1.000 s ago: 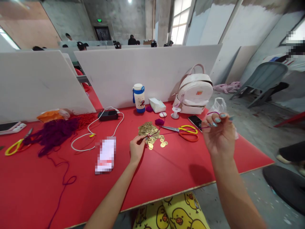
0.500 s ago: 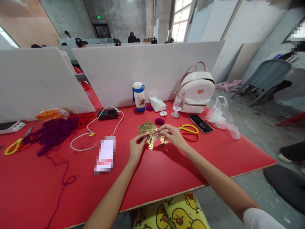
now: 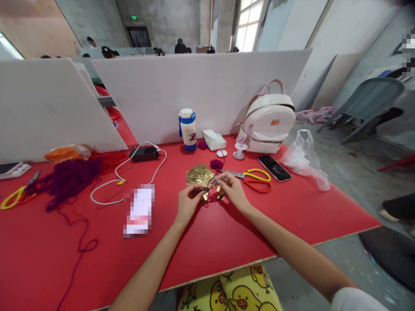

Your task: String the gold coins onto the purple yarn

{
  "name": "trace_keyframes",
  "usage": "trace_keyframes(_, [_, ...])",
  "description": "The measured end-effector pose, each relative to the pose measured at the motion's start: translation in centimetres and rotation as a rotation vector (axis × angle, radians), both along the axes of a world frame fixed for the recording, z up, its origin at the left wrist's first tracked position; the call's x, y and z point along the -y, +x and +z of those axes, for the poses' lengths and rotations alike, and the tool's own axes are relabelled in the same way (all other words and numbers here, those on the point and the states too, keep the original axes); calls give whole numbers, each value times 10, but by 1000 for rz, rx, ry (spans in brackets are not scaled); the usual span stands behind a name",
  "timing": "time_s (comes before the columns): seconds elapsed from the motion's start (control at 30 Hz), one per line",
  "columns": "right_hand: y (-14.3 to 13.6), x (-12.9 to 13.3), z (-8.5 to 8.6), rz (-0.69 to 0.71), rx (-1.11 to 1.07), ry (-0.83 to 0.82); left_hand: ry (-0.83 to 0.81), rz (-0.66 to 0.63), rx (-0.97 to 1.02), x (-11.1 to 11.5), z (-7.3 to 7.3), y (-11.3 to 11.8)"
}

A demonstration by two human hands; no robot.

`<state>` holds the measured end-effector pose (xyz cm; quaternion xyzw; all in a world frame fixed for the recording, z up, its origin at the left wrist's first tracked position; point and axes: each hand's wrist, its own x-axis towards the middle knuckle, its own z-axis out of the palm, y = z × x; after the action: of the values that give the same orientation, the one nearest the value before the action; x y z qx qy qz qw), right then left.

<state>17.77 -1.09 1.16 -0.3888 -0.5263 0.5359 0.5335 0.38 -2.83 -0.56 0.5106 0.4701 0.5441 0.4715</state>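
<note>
My left hand (image 3: 189,201) and my right hand (image 3: 234,190) meet over the red table, each with thumb and fingers pinched together. Between them runs a thin purple yarn (image 3: 211,185), its ends looped under the fingers. A few gold coins (image 3: 205,197) lie at or just below the fingertips; whether they are threaded on the yarn I cannot tell. Right behind my hands is a pile of gold coins (image 3: 198,174). A small purple yarn ball (image 3: 216,164) sits beyond it. Scissors with yellow and orange handles (image 3: 257,176) lie to the right of my right hand.
A bottle (image 3: 188,129), tissue pack (image 3: 214,140), white spool (image 3: 240,151) and backpack (image 3: 267,123) stand along the white partition (image 3: 201,95). At right are a phone (image 3: 275,167) and plastic bag (image 3: 304,162). Leftward lie a white cable (image 3: 106,183), purple yarn heap (image 3: 73,177) and more scissors (image 3: 16,198).
My hands have come slightly closer together, and the yarn between them now forms a loop hanging lower. The scissor blades beside my right hand are more exposed. The view has shifted a little.
</note>
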Motion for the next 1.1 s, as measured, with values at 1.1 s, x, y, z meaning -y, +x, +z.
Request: trace_keyframes(1.1, [3, -5, -6, 95, -74, -181, 43, 58, -43, -4, 2, -5])
